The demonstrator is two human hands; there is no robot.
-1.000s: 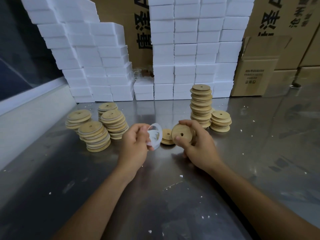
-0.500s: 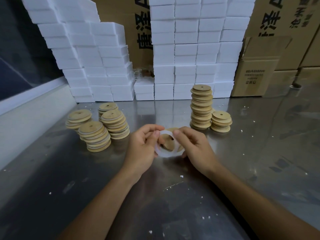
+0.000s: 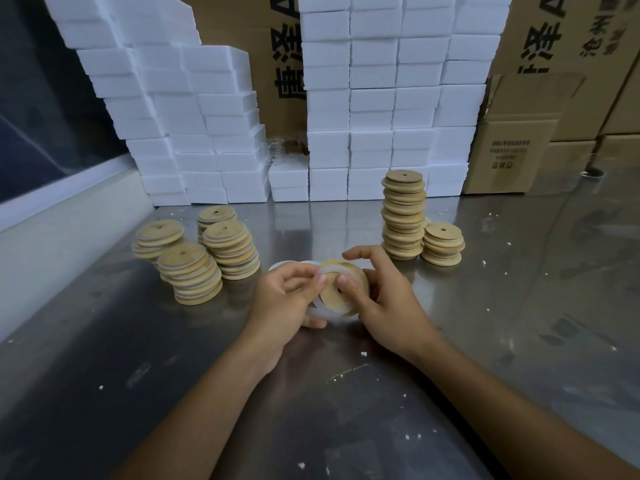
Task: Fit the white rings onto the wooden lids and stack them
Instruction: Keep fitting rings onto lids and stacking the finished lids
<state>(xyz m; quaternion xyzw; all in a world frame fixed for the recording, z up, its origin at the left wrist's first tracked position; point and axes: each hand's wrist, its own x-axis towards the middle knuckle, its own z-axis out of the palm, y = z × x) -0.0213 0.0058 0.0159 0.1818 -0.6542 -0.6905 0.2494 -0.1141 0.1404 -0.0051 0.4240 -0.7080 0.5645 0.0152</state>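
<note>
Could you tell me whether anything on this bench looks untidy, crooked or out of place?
Yes: white crumbs are scattered over the metal table, and the tall lid stack is stepped and uneven, so it could topple. The left stacks are also skewed.

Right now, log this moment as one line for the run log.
step: fitting white ring onto wooden lid | left hand: grips ring | right hand: holds lid | stacking: not yet

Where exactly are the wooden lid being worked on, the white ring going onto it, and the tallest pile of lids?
wooden lid (image 3: 337, 294): head view, on its flat face beside the centre hole.
white ring (image 3: 320, 312): head view, on its lower left arc.
tallest pile of lids (image 3: 403, 216): head view, on the stack's middle.
</note>
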